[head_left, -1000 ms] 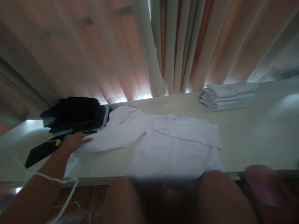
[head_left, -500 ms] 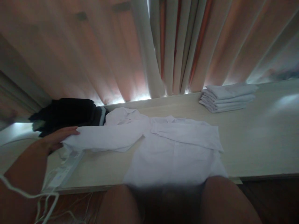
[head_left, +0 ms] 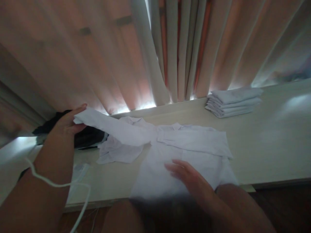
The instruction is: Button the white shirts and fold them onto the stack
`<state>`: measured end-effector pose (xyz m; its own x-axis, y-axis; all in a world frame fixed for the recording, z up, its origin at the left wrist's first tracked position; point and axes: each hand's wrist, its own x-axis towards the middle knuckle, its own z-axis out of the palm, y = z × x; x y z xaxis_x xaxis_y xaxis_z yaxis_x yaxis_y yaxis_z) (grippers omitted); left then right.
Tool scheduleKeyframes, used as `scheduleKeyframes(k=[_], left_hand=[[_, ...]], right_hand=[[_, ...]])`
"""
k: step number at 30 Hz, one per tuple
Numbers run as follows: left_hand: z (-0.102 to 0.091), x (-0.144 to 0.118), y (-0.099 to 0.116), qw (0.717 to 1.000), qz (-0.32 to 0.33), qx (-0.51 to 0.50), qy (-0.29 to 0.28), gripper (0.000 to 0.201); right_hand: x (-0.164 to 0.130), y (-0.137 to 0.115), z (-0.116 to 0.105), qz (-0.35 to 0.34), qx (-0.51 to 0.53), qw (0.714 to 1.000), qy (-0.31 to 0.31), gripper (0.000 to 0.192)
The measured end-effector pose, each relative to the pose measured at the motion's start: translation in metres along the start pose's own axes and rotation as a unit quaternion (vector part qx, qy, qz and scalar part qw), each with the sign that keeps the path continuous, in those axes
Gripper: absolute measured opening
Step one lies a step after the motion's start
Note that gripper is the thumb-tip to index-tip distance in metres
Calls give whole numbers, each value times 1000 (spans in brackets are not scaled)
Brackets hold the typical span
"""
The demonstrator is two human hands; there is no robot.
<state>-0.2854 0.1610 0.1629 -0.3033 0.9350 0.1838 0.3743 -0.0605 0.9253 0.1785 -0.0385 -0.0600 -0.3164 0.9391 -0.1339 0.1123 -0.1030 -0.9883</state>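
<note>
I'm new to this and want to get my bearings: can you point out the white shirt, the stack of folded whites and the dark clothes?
white shirt (head_left: 184, 142), head view, on its chest.
stack of folded whites (head_left: 234, 102), head view, on its side.
dark clothes (head_left: 88, 136), head view, on the pile's front.

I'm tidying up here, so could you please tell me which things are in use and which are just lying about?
In use: white shirt, its sleeve lifted in the left hand, right hand flat on it.
Lying about: folded white stack, dark clothes, white cable, curtains.
</note>
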Motion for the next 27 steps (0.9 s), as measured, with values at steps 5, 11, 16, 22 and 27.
scheduleKeyframes(k=[5,11,16,22,27], left_hand=[[74,15,58,975,27,-190,-108,20],[195,-13,123,942,20,-227,-248,39],[324,-54,139,930,51,-111,-346,39],[469,-115,102,893,35,0,-449,45],[466,-127,35,898,119,148,-396,26]], right_hand=[[22,31,9,25,71,997,-2,59],[22,45,25,4,7,998,-68,35],[25,27,22,6,-59,998,-24,22],[30,20,-5,38,-37,997,57,24],[12,5,-54,18,-32,989,142,23]])
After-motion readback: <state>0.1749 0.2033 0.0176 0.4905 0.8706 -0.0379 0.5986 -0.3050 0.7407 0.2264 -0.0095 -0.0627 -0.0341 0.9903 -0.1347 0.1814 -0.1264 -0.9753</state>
